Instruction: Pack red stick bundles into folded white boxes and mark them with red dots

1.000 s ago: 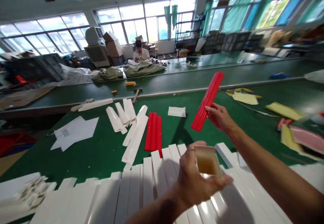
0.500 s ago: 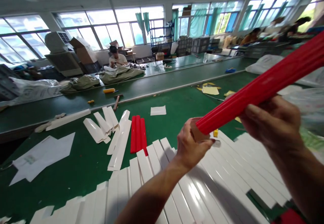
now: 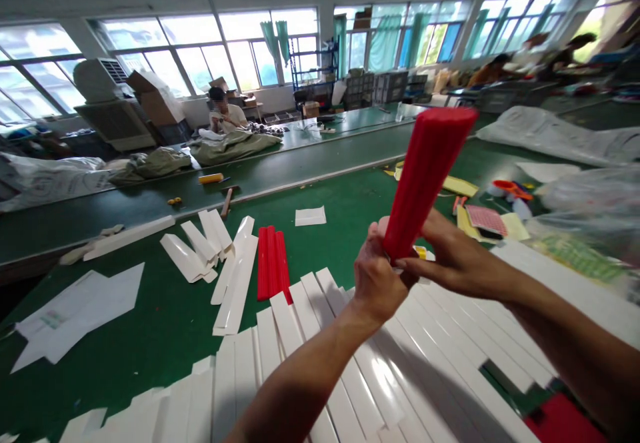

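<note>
A red ribbed plastic tube [image 3: 427, 183] is held up above the green desk [image 3: 330, 256], leaning away to the right, with its lower end gripped between both hands. The left hand [image 3: 380, 276] is closed around that lower end, while the right hand [image 3: 453, 259] is brought in from the right, its fingers [image 3: 425, 263] curled across the same end and pressed against it; how far they overlap is hidden. The upper part of the tube stands free of the hands. The tube is judged to be light and fairly stiff, though its thin walls may give under a hard squeeze and its glossy ribs may prove slightly slippery, so a full wrap around the lower end appears safer than a pinch at the tip. Beyond the hands, a bundle of red ribbed strips [image 3: 273, 263] is laid on the desk beside folded white strips [image 3: 233, 283], and rows of glossy white strips [image 3: 240, 376] are spread nearer the person. A seated co-worker [image 3: 225, 113] is seen at a farther desk.
</note>
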Motion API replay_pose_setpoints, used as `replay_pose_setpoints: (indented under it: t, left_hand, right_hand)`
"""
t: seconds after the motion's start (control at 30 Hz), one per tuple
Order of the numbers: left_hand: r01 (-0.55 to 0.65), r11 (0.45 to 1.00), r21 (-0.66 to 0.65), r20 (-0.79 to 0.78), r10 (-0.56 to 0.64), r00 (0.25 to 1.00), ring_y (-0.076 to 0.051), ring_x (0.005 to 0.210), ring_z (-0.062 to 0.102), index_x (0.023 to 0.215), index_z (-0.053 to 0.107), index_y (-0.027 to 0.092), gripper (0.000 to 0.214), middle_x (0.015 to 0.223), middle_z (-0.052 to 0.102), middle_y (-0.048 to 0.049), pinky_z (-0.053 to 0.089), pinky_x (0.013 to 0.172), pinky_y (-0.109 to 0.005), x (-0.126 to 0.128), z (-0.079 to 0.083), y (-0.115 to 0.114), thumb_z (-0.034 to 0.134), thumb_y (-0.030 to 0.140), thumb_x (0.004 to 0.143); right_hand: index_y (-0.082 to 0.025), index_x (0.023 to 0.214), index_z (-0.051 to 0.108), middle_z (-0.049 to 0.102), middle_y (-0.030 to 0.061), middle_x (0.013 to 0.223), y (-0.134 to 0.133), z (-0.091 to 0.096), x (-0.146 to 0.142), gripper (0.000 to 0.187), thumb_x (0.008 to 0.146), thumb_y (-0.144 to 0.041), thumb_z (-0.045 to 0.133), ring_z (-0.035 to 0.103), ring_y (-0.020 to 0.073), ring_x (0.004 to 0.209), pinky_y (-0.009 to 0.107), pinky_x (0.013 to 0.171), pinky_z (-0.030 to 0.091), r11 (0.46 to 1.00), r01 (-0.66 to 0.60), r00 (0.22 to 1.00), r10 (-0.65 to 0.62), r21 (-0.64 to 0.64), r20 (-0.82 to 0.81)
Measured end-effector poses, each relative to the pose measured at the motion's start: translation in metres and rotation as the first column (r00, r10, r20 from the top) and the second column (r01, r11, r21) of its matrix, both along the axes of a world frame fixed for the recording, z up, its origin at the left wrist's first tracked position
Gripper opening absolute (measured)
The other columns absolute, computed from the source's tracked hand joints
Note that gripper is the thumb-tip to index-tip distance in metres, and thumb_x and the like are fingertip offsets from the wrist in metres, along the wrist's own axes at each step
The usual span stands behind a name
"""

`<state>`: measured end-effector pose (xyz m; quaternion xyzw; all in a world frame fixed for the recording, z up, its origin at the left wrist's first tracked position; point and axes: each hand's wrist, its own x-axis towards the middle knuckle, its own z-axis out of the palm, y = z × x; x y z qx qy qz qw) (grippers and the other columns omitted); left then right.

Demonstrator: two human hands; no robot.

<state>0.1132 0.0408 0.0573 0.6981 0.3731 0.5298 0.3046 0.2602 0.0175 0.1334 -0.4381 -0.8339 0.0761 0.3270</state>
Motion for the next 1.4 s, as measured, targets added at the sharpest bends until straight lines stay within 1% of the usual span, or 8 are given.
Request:
replay_pose_setpoints:
  t: [0.27, 0.5, 0.63, 0.77, 0.93, 1.13, 1.3, 1.4]
  left_hand:
    - [-0.042, 0.997, 0.071, -0.062, 0.047, 0.997, -0.033, 0.112, 0.066, 0.143, 0.035, 0.012, 0.092, 0.122, 0.066, -0.0193, 0.056, 0.094, -0.044, -0.001, -0.016, 0.004, 0.082, 0.031, 0.066]
    - [-0.081, 0.991, 0.106, -0.08, 0.089, 0.993, -0.033, 0.115, 0.065, 0.148, 0.028, 0.009, 0.099, 0.125, 0.065, -0.0216, 0.056, 0.096, -0.043, 0.005, -0.02, 0.002, 0.081, 0.028, 0.066]
    - [-0.094, 0.986, 0.136, -0.101, 0.109, 0.989, -0.033, 0.118, 0.063, 0.151, 0.021, 0.008, 0.106, 0.132, 0.06, -0.0243, 0.055, 0.097, -0.042, 0.001, -0.024, 0.005, 0.082, 0.04, 0.07]
    - [-0.167, 0.947, 0.273, -0.113, 0.204, 0.972, -0.035, 0.121, 0.06, 0.153, 0.011, 0.005, 0.111, 0.135, 0.055, -0.0297, 0.054, 0.097, -0.043, -0.002, -0.04, 0.008, 0.073, 0.057, 0.077]
    - [-0.206, 0.864, 0.459, 0.011, 0.226, 0.974, -0.032, 0.128, 0.053, 0.155, 0.016, 0.009, 0.086, 0.14, 0.047, -0.029, 0.052, 0.1, -0.042, -0.005, -0.06, 0.016, 0.054, 0.053, 0.092]
    - [-0.141, 0.825, 0.547, 0.089, 0.11, 0.99, -0.032, 0.136, 0.046, 0.155, 0.021, 0.015, 0.07, 0.144, 0.043, -0.0244, 0.049, 0.105, -0.049, -0.009, -0.062, 0.023, 0.049, 0.042, 0.097]
    - [-0.068, 0.929, 0.364, 0.22, -0.015, 0.975, -0.026, 0.119, 0.059, 0.121, 0.065, 0.015, 0.041, 0.118, 0.065, -0.0154, 0.052, 0.1, -0.042, -0.01, -0.041, 0.024, 0.047, 0.044, 0.098]
    - [-0.051, 0.97, 0.238, 0.313, -0.027, 0.949, -0.021, 0.103, 0.063, 0.09, 0.071, 0.016, 0.029, 0.093, 0.069, -0.0084, 0.053, 0.094, -0.037, -0.009, -0.029, 0.024, 0.052, 0.038, 0.096]
  right_hand:
    - [-0.024, 0.111, 0.062, 0.065, 0.0082, 0.105, -0.008, -0.03, -0.001, 0.033, 0.086, -0.045, 0.067, 0.062, 0.0229, 0.091, 0.035, 0.08, 0.056, 0.99, 0.051, 0.971, -0.08, -0.132, -0.226]
    - [-0.021, 0.091, 0.064, 0.065, 0.0061, 0.084, -0.007, -0.045, -0.011, 0.034, 0.086, -0.054, 0.063, 0.063, 0.0192, 0.074, 0.031, 0.065, 0.055, 0.931, 0.246, 0.838, -0.344, -0.27, -0.423]
    - [-0.022, 0.115, 0.058, 0.066, 0.0118, 0.113, -0.007, -0.067, -0.013, 0.059, 0.075, -0.063, 0.072, 0.066, 0.026, 0.099, 0.034, 0.079, 0.057, 0.921, 0.183, 0.706, -0.367, -0.344, -0.606]
    - [-0.022, 0.124, 0.058, 0.064, 0.0137, 0.127, -0.007, -0.091, -0.036, 0.066, 0.089, -0.074, 0.039, 0.06, 0.0293, 0.12, 0.043, 0.097, 0.053, 0.878, -0.07, 0.522, -0.372, -0.473, -0.767]
    - [-0.022, 0.115, 0.065, 0.068, 0.0092, 0.121, 0.006, -0.094, -0.066, 0.053, 0.093, -0.063, 0.04, 0.062, 0.0256, 0.118, 0.04, 0.101, 0.05, 0.877, -0.252, 0.291, -0.334, -0.409, -0.897]
    - [-0.022, 0.112, 0.069, 0.071, 0.0061, 0.115, 0.018, -0.089, -0.057, 0.038, 0.079, -0.041, 0.068, 0.068, 0.0235, 0.102, 0.033, 0.086, 0.058, 0.852, -0.284, 0.196, -0.397, -0.439, -0.897]
    - [-0.021, 0.103, 0.073, 0.073, 0.006, 0.1, 0.028, -0.084, -0.057, 0.034, 0.07, -0.029, 0.073, 0.069, 0.0196, 0.083, 0.024, 0.063, 0.058, 0.867, -0.223, 0.14, -0.423, -0.445, -0.895]
    - [-0.022, 0.089, 0.073, 0.072, 0.0004, 0.085, 0.031, -0.076, -0.065, 0.031, 0.059, -0.018, 0.076, 0.066, 0.013, 0.068, 0.019, 0.055, 0.053, 0.906, -0.089, 0.036, -0.413, -0.415, -0.91]
